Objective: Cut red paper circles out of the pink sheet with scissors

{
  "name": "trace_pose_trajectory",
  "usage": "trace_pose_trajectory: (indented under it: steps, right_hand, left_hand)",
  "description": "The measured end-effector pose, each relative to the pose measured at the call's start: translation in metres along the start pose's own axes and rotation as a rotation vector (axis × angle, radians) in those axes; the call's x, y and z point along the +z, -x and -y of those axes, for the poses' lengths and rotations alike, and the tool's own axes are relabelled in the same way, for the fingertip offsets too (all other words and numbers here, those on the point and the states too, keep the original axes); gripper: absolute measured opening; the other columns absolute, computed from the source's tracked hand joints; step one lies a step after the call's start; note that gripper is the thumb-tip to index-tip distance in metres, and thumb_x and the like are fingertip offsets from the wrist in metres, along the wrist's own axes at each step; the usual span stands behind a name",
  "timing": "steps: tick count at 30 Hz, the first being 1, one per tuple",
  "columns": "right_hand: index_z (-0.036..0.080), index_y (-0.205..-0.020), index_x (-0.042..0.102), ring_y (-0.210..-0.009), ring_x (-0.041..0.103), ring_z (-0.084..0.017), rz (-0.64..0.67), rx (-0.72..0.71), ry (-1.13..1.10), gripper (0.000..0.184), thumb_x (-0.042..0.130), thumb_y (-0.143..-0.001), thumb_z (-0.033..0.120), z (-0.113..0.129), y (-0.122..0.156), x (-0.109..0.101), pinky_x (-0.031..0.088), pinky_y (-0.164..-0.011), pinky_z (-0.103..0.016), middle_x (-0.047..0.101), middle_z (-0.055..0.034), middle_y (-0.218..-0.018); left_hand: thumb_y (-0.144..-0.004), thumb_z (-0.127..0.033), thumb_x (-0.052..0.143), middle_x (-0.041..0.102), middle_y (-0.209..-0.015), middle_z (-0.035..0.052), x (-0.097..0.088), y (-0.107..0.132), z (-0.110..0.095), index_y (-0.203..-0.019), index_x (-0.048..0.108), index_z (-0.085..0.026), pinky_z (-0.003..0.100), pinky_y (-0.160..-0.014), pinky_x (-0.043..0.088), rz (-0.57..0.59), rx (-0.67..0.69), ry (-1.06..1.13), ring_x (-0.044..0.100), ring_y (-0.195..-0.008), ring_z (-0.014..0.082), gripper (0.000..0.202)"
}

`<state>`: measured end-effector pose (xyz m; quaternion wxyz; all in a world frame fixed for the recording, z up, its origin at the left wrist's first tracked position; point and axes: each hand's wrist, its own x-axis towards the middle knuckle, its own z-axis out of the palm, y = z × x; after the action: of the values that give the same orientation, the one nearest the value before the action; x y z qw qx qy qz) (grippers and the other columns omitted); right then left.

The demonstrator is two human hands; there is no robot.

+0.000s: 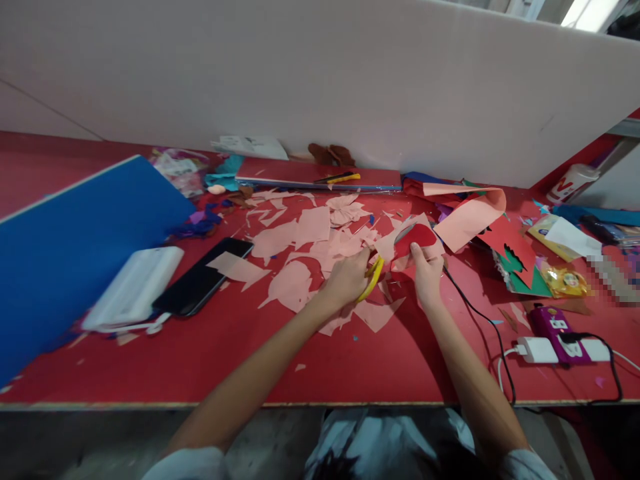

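My left hand (347,277) is closed round yellow-handled scissors (373,277), whose blades reach toward a red paper piece (417,237). My right hand (427,273) pinches that red piece together with a pink sheet beneath it, just above the red table (225,353). Pink paper offcuts (295,247) lie scattered to the left of and behind both hands.
A black phone (203,277) and a white box (135,287) lie at left beside a blue board (65,247). A black cable (480,320) runs to a white charger (537,348) and purple device (553,327) at right. Coloured papers (515,257) and a pen (340,178) sit further back.
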<state>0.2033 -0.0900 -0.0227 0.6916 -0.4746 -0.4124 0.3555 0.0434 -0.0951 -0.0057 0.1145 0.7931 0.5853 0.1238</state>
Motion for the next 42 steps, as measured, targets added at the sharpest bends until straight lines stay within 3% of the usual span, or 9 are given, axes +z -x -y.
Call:
trace_pose_trajectory:
  steps: [7,15,42]
  right_hand:
    - [0.015,-0.073,0.065,-0.068,0.06,-0.014,0.017,0.028,0.02,0.026,0.062,-0.075,0.04,0.0048,0.0009,0.0,0.05,-0.074,-0.032,0.068,-0.0017,-0.07]
    - [0.015,-0.08,0.066,-0.078,0.063,-0.015,0.007,0.002,0.002,0.023,0.063,-0.074,0.037,0.0036,-0.0008,-0.0004,0.05,-0.079,-0.032,0.071,-0.0036,-0.082]
    - [0.015,-0.08,0.069,-0.079,0.067,-0.019,0.088,-0.006,0.056,0.022,0.06,-0.075,0.035,-0.0026,-0.0079,-0.0056,0.053,-0.078,-0.034,0.073,-0.0049,-0.083]
  left_hand:
    - [-0.087,-0.031,0.048,0.07,-0.088,0.012,-0.0003,0.0005,0.0001,-0.106,0.054,-0.014,0.028,-0.063,0.041,-0.013,0.014,-0.005,0.066,-0.08,0.0251,0.026]
    - [-0.086,-0.027,0.048,0.07,-0.09,0.0134,0.0007,-0.0012,0.0032,-0.111,0.055,-0.013,0.03,-0.065,0.042,-0.02,0.023,0.002,0.066,-0.082,0.0275,0.03]
    - [-0.087,-0.03,0.046,0.067,-0.11,0.0146,-0.0028,-0.0042,0.0037,-0.127,0.048,-0.014,0.033,-0.077,0.046,0.016,-0.044,0.051,0.064,-0.098,0.0282,0.043]
